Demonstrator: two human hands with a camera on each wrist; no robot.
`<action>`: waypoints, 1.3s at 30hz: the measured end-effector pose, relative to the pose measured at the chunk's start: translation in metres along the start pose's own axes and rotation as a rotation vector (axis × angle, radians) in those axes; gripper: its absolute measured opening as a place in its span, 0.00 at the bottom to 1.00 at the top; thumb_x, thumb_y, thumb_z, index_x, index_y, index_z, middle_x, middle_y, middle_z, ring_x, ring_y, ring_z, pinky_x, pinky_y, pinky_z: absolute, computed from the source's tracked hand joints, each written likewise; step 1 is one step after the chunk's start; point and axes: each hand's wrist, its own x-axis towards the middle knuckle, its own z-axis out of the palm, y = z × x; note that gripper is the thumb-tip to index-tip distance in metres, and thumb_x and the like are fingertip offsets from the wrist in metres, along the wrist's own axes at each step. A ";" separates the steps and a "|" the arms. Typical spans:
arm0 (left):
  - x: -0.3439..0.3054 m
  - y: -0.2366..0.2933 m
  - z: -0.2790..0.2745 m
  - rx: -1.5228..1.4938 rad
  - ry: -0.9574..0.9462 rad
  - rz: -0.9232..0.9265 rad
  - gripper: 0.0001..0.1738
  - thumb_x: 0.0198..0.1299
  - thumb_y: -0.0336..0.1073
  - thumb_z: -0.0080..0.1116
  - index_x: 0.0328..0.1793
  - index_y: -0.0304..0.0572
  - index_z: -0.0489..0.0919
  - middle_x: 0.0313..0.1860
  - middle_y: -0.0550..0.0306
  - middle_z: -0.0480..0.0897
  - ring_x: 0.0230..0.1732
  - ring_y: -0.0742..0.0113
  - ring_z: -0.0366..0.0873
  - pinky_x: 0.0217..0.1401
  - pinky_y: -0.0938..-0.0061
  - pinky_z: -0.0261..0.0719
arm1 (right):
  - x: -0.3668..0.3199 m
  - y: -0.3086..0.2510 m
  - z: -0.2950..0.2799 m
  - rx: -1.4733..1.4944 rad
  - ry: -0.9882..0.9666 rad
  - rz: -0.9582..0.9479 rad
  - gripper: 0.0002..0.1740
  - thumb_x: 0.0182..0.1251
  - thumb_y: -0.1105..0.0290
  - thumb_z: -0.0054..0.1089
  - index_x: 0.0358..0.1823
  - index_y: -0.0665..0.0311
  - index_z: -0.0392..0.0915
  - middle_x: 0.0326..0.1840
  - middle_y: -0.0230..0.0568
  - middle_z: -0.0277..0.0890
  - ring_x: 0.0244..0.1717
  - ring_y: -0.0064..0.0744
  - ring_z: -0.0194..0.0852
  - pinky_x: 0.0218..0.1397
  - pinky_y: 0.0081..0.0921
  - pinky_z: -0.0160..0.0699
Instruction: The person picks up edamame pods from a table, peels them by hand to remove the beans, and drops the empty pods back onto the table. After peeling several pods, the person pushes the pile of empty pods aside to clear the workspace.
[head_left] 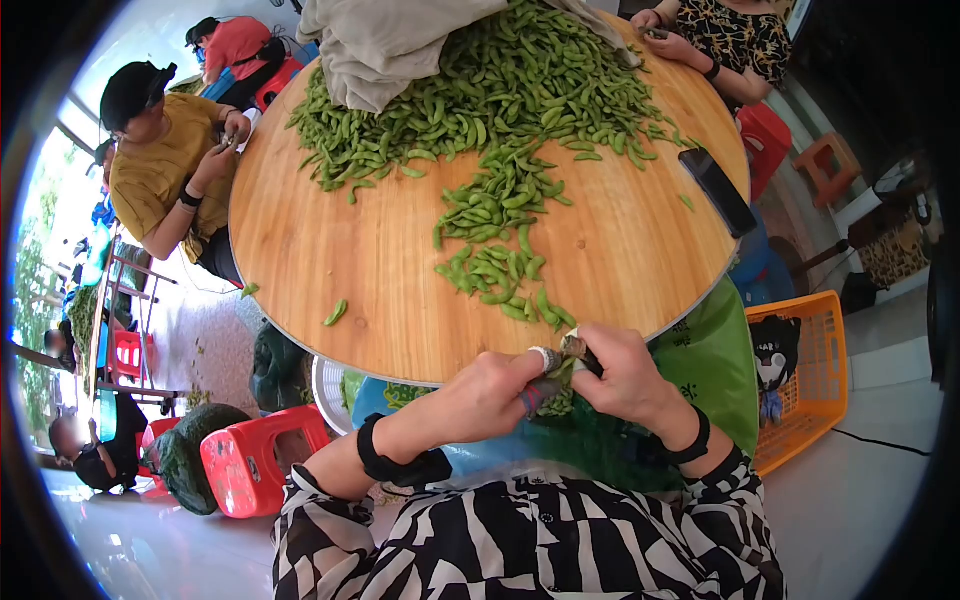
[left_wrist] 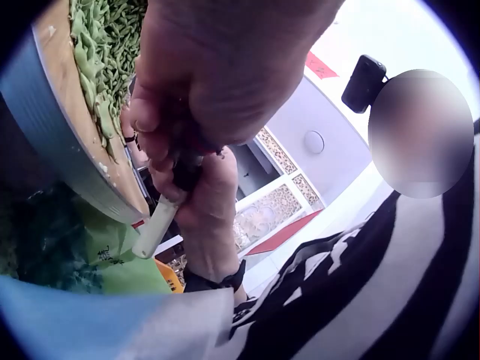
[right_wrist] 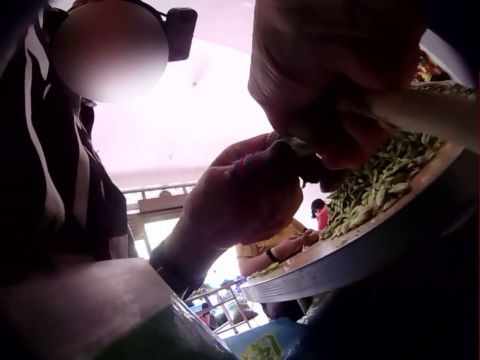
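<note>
My two hands meet at the near edge of a round wooden table (head_left: 330,240). The right hand (head_left: 625,375) grips a tool with a pale handle (left_wrist: 156,231); its working end is hidden among the fingers. Close against it, the left hand (head_left: 485,390) has curled, partly wrapped fingers (right_wrist: 247,161) and pinches a green soybean pod (right_wrist: 300,145), mostly covered. A trail of green pods (head_left: 490,205) runs from a large heap (head_left: 520,85) almost to my hands. One lone pod (head_left: 336,313) lies to the left.
Grey cloth (head_left: 385,50) partly covers the heap. A phone (head_left: 717,192) lies at the table's right edge. Below are a green bag (head_left: 720,360), an orange crate (head_left: 825,370), a white basket (head_left: 330,392) and a red stool (head_left: 235,465). A person in a mustard shirt (head_left: 160,165) sits left.
</note>
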 end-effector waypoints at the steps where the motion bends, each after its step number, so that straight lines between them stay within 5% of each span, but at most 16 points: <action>1: 0.001 -0.002 -0.001 0.000 -0.003 0.004 0.11 0.53 0.24 0.57 0.38 0.33 0.67 0.25 0.36 0.76 0.28 0.33 0.74 0.28 0.53 0.72 | -0.001 0.002 0.001 -0.026 -0.019 -0.003 0.12 0.44 0.79 0.57 0.34 0.69 0.72 0.23 0.47 0.68 0.21 0.46 0.68 0.26 0.33 0.67; 7: -0.005 -0.008 -0.004 -0.001 -0.125 -0.095 0.12 0.48 0.20 0.54 0.40 0.33 0.68 0.26 0.36 0.75 0.32 0.33 0.73 0.33 0.50 0.70 | -0.001 0.000 -0.001 -0.049 -0.067 -0.067 0.11 0.43 0.77 0.61 0.31 0.69 0.73 0.21 0.46 0.67 0.22 0.46 0.67 0.26 0.36 0.65; 12: -0.008 -0.016 -0.003 0.309 0.032 0.103 0.13 0.42 0.21 0.55 0.36 0.34 0.69 0.27 0.42 0.75 0.32 0.41 0.75 0.34 0.54 0.72 | -0.001 0.003 0.001 -0.008 -0.079 -0.071 0.09 0.45 0.76 0.62 0.29 0.69 0.73 0.20 0.45 0.67 0.22 0.45 0.67 0.26 0.36 0.64; 17: -0.004 -0.014 -0.013 0.501 -0.036 0.305 0.15 0.38 0.27 0.60 0.34 0.35 0.70 0.25 0.48 0.74 0.30 0.49 0.76 0.32 0.60 0.74 | -0.001 0.005 0.002 0.147 -0.152 -0.021 0.06 0.47 0.77 0.60 0.27 0.69 0.73 0.19 0.45 0.66 0.19 0.42 0.65 0.24 0.33 0.63; 24: 0.003 -0.025 -0.010 0.647 0.164 0.656 0.13 0.33 0.31 0.58 0.27 0.37 0.70 0.23 0.56 0.70 0.27 0.58 0.73 0.30 0.67 0.74 | 0.000 0.007 -0.002 0.523 -0.276 0.298 0.05 0.53 0.78 0.53 0.32 0.70 0.74 0.22 0.35 0.72 0.19 0.20 0.67 0.22 0.21 0.64; 29: 0.000 -0.029 -0.002 0.545 0.266 0.619 0.25 0.27 0.26 0.57 0.40 0.25 0.77 0.27 0.48 0.75 0.29 0.54 0.75 0.29 0.66 0.75 | -0.003 0.007 -0.003 0.941 -0.268 0.570 0.12 0.55 0.79 0.49 0.39 0.72 0.76 0.28 0.35 0.76 0.21 0.19 0.71 0.20 0.15 0.66; 35: -0.003 -0.024 0.013 0.316 0.397 0.441 0.19 0.35 0.23 0.59 0.40 0.30 0.75 0.27 0.47 0.74 0.29 0.48 0.74 0.33 0.60 0.74 | -0.006 0.005 0.000 0.989 -0.262 0.543 0.10 0.57 0.78 0.51 0.40 0.71 0.77 0.28 0.35 0.76 0.22 0.19 0.72 0.21 0.14 0.67; 39: -0.009 -0.026 0.013 0.154 0.298 0.307 0.16 0.42 0.23 0.59 0.41 0.33 0.75 0.26 0.46 0.75 0.29 0.44 0.73 0.33 0.57 0.72 | -0.005 0.002 -0.001 0.605 -0.259 0.295 0.07 0.57 0.75 0.58 0.36 0.69 0.77 0.24 0.30 0.73 0.21 0.18 0.69 0.23 0.20 0.66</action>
